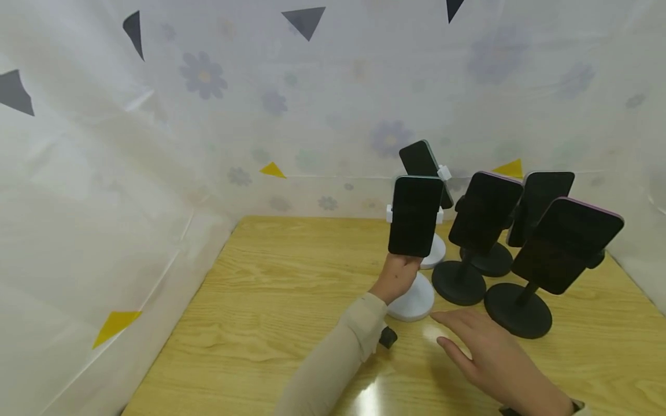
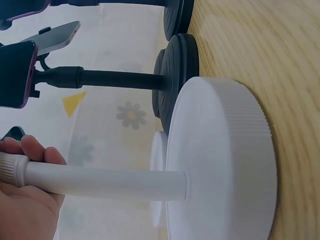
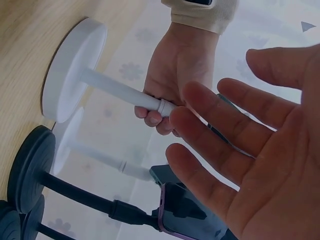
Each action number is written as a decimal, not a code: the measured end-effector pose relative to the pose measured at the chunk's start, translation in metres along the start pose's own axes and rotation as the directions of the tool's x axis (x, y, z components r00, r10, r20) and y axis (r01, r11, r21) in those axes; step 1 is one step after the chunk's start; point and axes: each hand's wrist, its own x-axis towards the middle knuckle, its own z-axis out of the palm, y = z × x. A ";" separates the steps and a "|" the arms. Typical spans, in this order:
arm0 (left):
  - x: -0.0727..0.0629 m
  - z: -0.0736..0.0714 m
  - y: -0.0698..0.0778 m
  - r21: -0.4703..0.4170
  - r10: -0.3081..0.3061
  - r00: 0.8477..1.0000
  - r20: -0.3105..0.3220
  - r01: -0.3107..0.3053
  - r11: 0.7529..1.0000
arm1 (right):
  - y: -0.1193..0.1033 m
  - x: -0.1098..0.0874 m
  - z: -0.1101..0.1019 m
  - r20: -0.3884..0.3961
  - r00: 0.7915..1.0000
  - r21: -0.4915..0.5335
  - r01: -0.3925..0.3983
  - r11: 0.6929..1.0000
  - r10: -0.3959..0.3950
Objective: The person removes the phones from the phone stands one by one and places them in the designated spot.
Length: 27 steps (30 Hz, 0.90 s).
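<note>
White plastic phone stand with a round disc base and slim pole [image 1: 413,301] is standing right of middle on the pale wood-grain table [image 1: 291,289], base apparently sitting flat. Its white clamp is carrying a black-screened phone with a pale edge [image 1: 415,216], near upright, screen facing the head camera. Left grip [image 1: 399,277] is holding the pole, fingers curling round it near the ribbed collar below the phone. Right grip [image 1: 489,352] is hovering empty over the table, fingers spreading loosely, wide, nearest the front matte-black round-based stand [image 1: 518,312]. Second white stand [image 1: 437,254] is standing just behind the held one, partly hidden; middle black stand [image 1: 459,283] is standing just beside it on the right, rear black stand [image 1: 494,260] behind that. All are carrying phones, several tilting. My read: left grip is setting or squaring up the stand in the cluster; can't tell whether it's placing, turning or about to be lifting. If placing, next move is probably calling for keeping the base flat, checking spacing to the middle black base, then loosening the left grip and clearing the pole sideways. Main risk: top-heavy phone tipping, or the base bumping neighbours. Right grip is sitting well placed for steadying.
</note>
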 end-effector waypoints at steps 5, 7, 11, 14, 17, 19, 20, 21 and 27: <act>-0.009 -0.011 -0.002 0.021 0.011 0.999 -0.031 -0.010 1.000 | -0.001 0.003 0.000 0.036 0.999 0.004 -0.003 1.000 0.003; -0.014 -0.016 -0.003 0.033 0.007 0.999 -0.034 -0.006 0.999 | -0.001 0.004 0.000 0.043 0.999 0.006 -0.006 1.000 0.006; -0.023 -0.025 -0.004 0.030 -0.006 0.999 -0.045 0.008 1.000 | -0.002 0.005 0.002 0.031 0.999 0.001 0.010 1.000 -0.010; -0.031 -0.030 -0.004 0.014 -0.002 0.999 -0.054 0.002 1.000 | -0.004 0.005 0.004 0.045 0.999 -0.002 0.014 1.000 -0.014; -0.040 -0.034 -0.005 0.010 0.003 0.998 -0.066 -0.003 1.000 | -0.006 0.006 0.004 0.052 0.999 -0.003 0.017 1.000 -0.017; -0.046 -0.036 -0.004 0.009 0.002 0.997 -0.072 -0.001 1.000 | -0.007 0.006 0.004 0.050 0.999 -0.003 0.021 1.000 -0.021; -0.049 -0.037 -0.004 0.010 -0.001 0.997 -0.073 0.002 1.000 | -0.007 0.006 0.004 0.050 0.999 -0.004 0.022 1.000 -0.022; -0.052 -0.038 -0.004 0.012 -0.005 0.997 -0.078 0.006 1.000 | -0.008 0.007 0.005 0.050 0.999 -0.002 0.021 1.000 -0.021; -0.071 -0.040 -0.001 0.034 -0.009 0.995 -0.098 0.012 0.999 | -0.010 0.009 0.002 0.071 0.997 0.005 -0.010 1.000 0.009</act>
